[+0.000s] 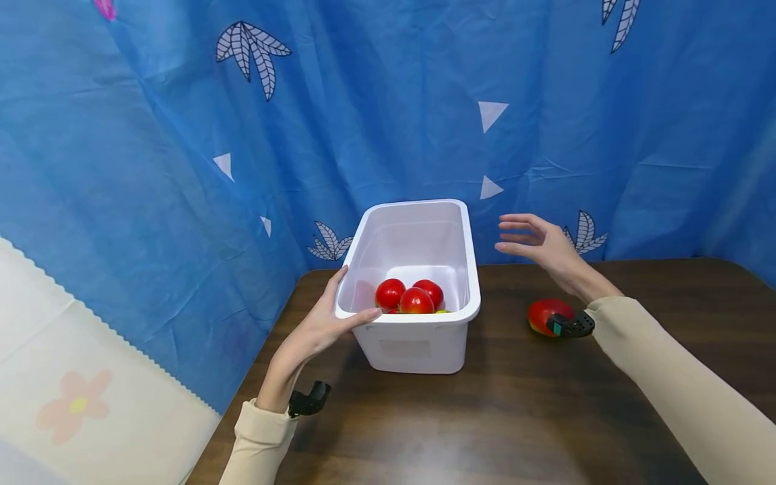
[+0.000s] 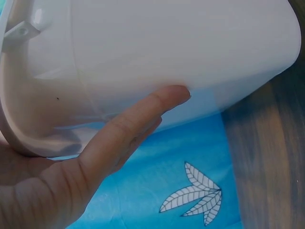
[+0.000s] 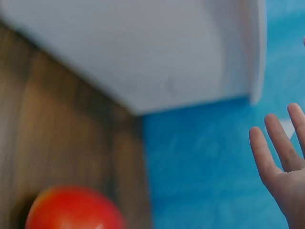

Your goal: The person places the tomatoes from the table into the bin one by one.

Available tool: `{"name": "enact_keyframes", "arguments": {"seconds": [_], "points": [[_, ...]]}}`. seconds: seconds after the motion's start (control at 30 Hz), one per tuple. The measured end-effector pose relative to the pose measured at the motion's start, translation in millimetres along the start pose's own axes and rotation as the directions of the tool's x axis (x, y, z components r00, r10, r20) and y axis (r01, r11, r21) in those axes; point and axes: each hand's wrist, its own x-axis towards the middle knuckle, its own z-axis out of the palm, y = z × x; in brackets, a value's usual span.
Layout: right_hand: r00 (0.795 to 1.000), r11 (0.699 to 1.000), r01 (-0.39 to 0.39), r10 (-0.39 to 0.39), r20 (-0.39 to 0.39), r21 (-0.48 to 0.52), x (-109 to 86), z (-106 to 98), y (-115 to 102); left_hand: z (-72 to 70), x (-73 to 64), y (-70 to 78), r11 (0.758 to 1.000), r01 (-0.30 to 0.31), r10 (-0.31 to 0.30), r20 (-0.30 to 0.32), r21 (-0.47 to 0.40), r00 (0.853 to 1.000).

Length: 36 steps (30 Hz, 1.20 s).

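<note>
A white plastic bin (image 1: 411, 347) stands on the table with several shiny red round fruits (image 1: 415, 301) at its near end. A bit of something yellow-green shows beside them. My left hand (image 1: 318, 323) holds the bin's near left corner, thumb over the front rim and fingers along the outer left wall. In the left wrist view, its fingers (image 2: 128, 124) lie against that wall. My right hand (image 1: 536, 242) hovers in the air right of the bin, fingers apart and holding nothing. Below its wrist, a red fruit with a yellowish edge (image 1: 548, 316) lies on the table.
The dark wooden table (image 1: 473, 424) runs back to a blue curtain (image 1: 394, 121) with leaf and triangle prints, close behind the bin. At the left hangs a pale cloth (image 1: 79, 350) with a flower print.
</note>
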Motion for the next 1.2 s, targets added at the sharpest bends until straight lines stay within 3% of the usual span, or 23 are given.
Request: {"name": "enact_keyframes", "arguments": {"seconds": [0.27, 0.53, 0.9, 1.2], "points": [[0.995, 0.982, -0.078, 0.089, 0.055, -0.171, -27.8, -29, 65, 2.0, 0.5, 1.2, 1.000, -0.004, 0.004, 0.006, 0.012, 1.000], [0.991, 0.973, -0.061, 0.086, 0.103, -0.224, -51.5, -42, 100, 2.5, 1.4, 2.3, 1.000, -0.011, 0.011, 0.006, 0.017, 1.000], [0.984, 0.960, -0.038, 0.084, 0.156, -0.276, -62.0, -43, 113, 1.9, 0.8, 0.4, 1.000, 0.008, -0.008, -0.001, 0.028, 1.000], [0.970, 0.951, -0.076, 0.140, 0.197, -0.299, -61.7, -39, 113, 0.3, -0.9, -2.1, 1.000, 0.008, -0.008, -0.005, 0.027, 1.000]]}}
